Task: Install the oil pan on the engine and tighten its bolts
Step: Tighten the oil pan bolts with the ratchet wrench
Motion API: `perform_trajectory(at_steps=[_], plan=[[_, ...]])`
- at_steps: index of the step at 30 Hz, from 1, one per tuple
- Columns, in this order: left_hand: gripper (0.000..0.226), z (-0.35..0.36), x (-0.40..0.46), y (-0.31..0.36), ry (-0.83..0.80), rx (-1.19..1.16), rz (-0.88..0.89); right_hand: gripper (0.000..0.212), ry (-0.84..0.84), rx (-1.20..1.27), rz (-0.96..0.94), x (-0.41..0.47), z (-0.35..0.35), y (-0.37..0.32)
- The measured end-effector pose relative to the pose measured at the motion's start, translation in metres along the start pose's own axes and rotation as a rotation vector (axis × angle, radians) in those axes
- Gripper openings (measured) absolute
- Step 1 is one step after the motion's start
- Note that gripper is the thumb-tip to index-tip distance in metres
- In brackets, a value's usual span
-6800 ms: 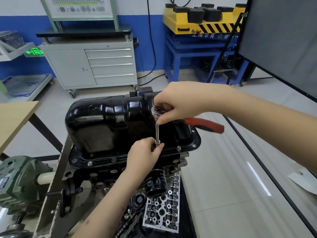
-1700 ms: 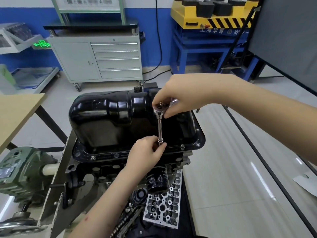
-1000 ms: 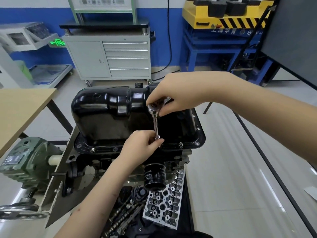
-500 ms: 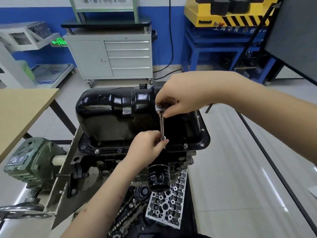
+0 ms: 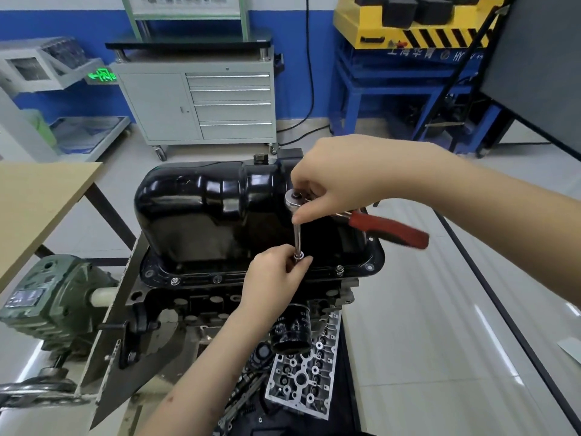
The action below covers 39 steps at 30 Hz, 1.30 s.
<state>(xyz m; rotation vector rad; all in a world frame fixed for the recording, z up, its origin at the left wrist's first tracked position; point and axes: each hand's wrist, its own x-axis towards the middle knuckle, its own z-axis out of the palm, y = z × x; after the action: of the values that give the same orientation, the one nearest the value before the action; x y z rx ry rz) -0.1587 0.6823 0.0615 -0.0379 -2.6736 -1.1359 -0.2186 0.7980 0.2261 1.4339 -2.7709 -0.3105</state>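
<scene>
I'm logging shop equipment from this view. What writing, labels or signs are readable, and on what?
"上海华育" then a round logo and "HY", rest hidden: blue frame under the yellow lift.
Green lit arrow sign beside the grey cabinet: characters blurred.
Oil filter: white print, too small to read.
Plate on the green gearbox: blurred.
Wall board above the cabinet: too small.

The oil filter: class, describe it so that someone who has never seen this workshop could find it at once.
Start at the glossy black oil pan bolted on top of the engine. Drop below the pan's near flange, just under the left hand that steadies the ratchet extension. There a short black can, the oil filter, sticks out towards the camera; unlike the silvery cylinder head below it, it is round, dark and bears pale lettering.
</scene>
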Motion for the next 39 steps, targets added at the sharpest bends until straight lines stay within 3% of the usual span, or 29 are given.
perform_trajectory(at_steps=[5, 8, 14, 19, 27, 31, 39], plan=[[0.018, -0.004, 0.003, -0.002, -0.057, 0.07, 0.115, 0.011, -0.045, 0.107, -0.083, -0.005, -0.006, 0.004], [0.018, -0.005, 0.003, -0.002, -0.076, 0.108, 0.113, 0.031, -0.04, 0.1, -0.089, -0.001, -0.004, 0.01], [0.024, -0.005, 0.0, -0.001, 0.003, 0.029, -0.024, 0.033, -0.013, 0.115, -0.077, 0.003, -0.002, 0.01], [0.023, -0.004, 0.0, 0.001, 0.0, 0.061, -0.024, 0.06, 0.028, 0.017, 0.011, 0.005, 0.005, 0.007], [0.02, -0.009, 0.002, -0.005, -0.075, 0.063, 0.133, 0.027, 0.004, 0.261, -0.148, -0.001, -0.002, 0.005], [0.019, -0.012, 0.004, -0.008, -0.116, 0.052, 0.123, 0.031, -0.003, 0.231, -0.142, -0.001, -0.004, 0.004], [0.025, -0.004, 0.002, -0.003, -0.026, 0.036, 0.008, 0.05, 0.036, 0.052, -0.004, 0.001, 0.002, -0.001]])
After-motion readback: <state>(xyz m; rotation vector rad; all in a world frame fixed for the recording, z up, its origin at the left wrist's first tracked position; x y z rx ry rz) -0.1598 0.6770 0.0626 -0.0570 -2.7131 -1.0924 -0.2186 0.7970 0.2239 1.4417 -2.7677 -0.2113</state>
